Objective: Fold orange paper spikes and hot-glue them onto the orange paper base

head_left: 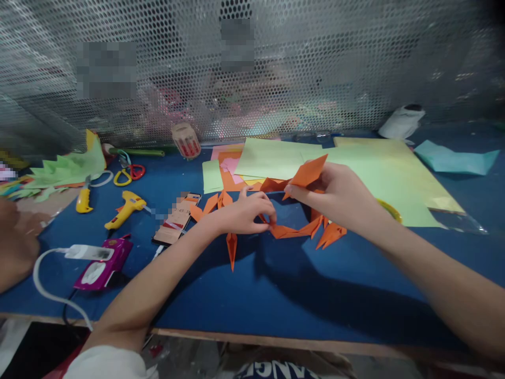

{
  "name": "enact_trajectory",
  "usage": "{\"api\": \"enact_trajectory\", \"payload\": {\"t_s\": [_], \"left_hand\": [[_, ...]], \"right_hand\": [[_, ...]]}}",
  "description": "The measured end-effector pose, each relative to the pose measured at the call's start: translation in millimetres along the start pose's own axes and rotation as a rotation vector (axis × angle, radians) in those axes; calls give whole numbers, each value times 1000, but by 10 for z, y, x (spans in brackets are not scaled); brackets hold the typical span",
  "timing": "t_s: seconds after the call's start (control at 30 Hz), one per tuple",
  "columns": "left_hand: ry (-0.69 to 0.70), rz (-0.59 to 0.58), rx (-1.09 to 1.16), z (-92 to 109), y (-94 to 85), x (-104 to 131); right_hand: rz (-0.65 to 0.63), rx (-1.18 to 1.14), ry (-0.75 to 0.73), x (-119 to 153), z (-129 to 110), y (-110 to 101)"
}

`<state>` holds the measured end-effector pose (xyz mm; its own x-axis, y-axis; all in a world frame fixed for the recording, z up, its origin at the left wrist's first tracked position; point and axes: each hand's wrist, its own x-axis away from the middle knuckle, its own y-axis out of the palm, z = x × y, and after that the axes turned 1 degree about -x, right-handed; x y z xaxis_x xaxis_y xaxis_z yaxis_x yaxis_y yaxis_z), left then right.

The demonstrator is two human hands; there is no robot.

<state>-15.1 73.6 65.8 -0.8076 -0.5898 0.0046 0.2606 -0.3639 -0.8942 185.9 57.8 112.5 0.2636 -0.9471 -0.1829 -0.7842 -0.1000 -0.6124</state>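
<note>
A ring of folded orange paper pieces hangs between my two hands over the blue table. My left hand pinches the ring's left side, thumb and forefinger together. In my right hand, thumb and fingers grip a pointed orange paper piece at the ring's upper right. Orange points stick out at the left, one pointing down below my left wrist. At the lower right of the ring is another folded orange piece. My right hand hides part of the ring.
Left of my hands lie a phone, a yellow glue gun, a yellow cutter, scissors and a purple power box with cables. Green sheets lie behind, before a perforated metal screen. Another person's hand is at far left.
</note>
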Motion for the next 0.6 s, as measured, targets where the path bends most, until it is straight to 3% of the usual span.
{"api": "enact_trajectory", "payload": {"t_s": [0.6], "left_hand": [[86,51,-150,26,33,-11]], "right_hand": [[30,50,-31,-5,24,19]]}}
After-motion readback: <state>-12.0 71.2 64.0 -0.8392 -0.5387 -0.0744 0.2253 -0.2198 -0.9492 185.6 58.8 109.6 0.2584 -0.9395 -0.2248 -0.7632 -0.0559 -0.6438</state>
